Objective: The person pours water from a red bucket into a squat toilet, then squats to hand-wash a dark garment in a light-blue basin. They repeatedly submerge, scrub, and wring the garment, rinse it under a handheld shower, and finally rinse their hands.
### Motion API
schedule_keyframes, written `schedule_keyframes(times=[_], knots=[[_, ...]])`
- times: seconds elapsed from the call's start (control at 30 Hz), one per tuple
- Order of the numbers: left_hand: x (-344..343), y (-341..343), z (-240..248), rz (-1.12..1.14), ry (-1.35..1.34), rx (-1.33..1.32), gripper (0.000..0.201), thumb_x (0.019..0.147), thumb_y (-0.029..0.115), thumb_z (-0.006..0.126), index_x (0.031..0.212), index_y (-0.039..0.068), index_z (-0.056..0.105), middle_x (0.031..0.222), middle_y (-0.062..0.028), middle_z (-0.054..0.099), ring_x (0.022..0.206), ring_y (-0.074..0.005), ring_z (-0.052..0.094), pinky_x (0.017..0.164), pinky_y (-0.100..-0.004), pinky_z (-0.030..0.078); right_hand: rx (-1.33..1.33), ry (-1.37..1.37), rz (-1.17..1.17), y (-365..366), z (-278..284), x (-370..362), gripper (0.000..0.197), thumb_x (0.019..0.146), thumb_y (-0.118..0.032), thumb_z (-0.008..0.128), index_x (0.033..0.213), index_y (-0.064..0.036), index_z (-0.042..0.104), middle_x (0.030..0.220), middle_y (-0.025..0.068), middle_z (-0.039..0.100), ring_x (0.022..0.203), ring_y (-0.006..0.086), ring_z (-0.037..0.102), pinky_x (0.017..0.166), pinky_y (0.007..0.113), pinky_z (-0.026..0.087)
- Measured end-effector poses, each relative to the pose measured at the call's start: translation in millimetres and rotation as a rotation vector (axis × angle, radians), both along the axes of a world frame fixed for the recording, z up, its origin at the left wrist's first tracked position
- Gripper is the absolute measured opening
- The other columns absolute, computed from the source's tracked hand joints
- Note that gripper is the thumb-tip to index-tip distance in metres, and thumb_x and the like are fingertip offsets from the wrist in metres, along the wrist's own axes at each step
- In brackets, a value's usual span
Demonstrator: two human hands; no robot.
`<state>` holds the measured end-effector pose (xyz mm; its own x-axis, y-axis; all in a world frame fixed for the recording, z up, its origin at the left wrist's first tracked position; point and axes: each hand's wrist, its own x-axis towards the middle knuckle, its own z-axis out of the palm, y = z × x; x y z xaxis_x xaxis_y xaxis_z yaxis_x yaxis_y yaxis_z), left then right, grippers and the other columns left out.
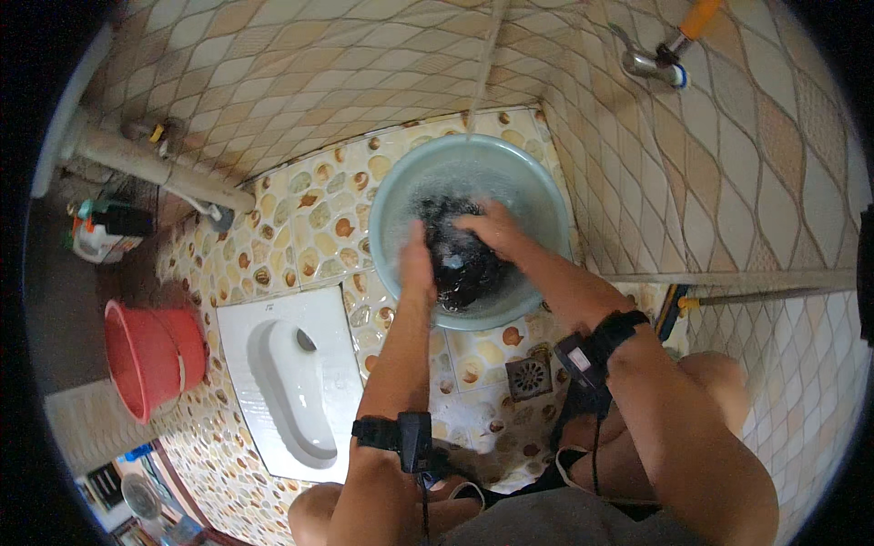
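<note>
Dark cloth: a wet, bunched dark cloth [469, 268] lies in water inside the pale green basin [539, 205], ahead of you, its longer run going roughly from the far side toward you.
Cloth from your left hand: your left hand [418, 259] is at the cloth's left edge, so the bundle lies to its right.
Cloth from your right hand: your right hand [492, 227] reaches over its upper right part; most of the bundle lies leftward and toward you.
Nearer hand: neither clearly; both are right at the cloth.
Hand state: both are blurred, the right with fingers pointing left; you cannot tell whether either grips.
Cloth count: one bundle; how many pieces, you cannot tell.
Basin count: one.
Bucket count: one red bucket [182, 350], well apart on your left.
Floor fixtures: one white squat toilet [238, 350], one floor drain [530, 378].
Forearm straps: two, one black device [415, 441] on each arm.
</note>
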<state>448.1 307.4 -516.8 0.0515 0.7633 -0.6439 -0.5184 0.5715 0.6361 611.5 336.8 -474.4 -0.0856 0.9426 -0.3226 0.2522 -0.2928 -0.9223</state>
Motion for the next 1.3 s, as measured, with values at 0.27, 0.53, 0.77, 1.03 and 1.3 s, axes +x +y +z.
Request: schedule_keyframes(times=[0.27,0.53,0.77,1.03,1.3], knots=[[-13,8,8,-0.011,-0.509,0.149,0.046,0.1,0.047,0.041,0.119,0.009,0.06,0.113,-0.0123,0.065,0.104,-0.0298,0.062,0.092,-0.0467,0.051,0.266,-0.3,0.196,-44,59,-65,0.054,0.085,-0.051,0.063,0.097,0.002,0.064,0.086,0.0261,0.068,0.084,0.0449,0.067,0.078,0.05,0.053],[-31,1,88,-0.127,0.577,0.247,0.022,0.096,0.02,0.058,0.102,0.002,0.068,0.085,-0.0021,0.065,0.074,-0.0129,0.058,0.07,-0.0273,0.048,0.023,-0.411,-0.064,10,56,30,0.04,0.086,-0.032,0.066,0.11,-0.0002,0.069,0.101,0.0157,0.071,0.095,0.0275,0.067,0.087,0.039,0.05],[-79,7,117,0.03,0.639,0.585,0.029,0.096,0.026,0.063,0.112,0.002,0.07,0.095,0.0007,0.069,0.08,-0.0083,0.058,0.071,-0.0227,0.046,0.126,0.427,-0.349,18,125,78,0.016,0.074,-0.005,0.057,0.089,0.0018,0.058,0.082,0.0122,0.063,0.076,0.0227,0.062,0.073,0.034,0.051],[-69,-2,166,0.128,0.297,0.574,0.024,0.096,0.026,0.062,0.111,0.009,0.067,0.092,0.0021,0.067,0.078,-0.0082,0.059,0.065,-0.0257,0.052,0.454,0.771,-0.201,7,221,90,0.018,0.083,-0.005,0.053,0.1,-0.0005,0.053,0.081,0.009,0.056,0.071,0.0186,0.056,0.063,0.032,0.048],[-39,2,130,-0.101,1.268,0.578,0.023,0.088,0.026,0.068,0.092,0.003,0.068,0.083,-0.0096,0.068,0.081,-0.0234,0.064,0.068,-0.0361,0.052,0.374,-0.628,0.029,13,129,55,0.035,0.087,-0.015,0.054,0.12,-0.0038,0.064,0.09,0.0166,0.069,0.083,0.0292,0.067,0.075,0.038,0.052]])
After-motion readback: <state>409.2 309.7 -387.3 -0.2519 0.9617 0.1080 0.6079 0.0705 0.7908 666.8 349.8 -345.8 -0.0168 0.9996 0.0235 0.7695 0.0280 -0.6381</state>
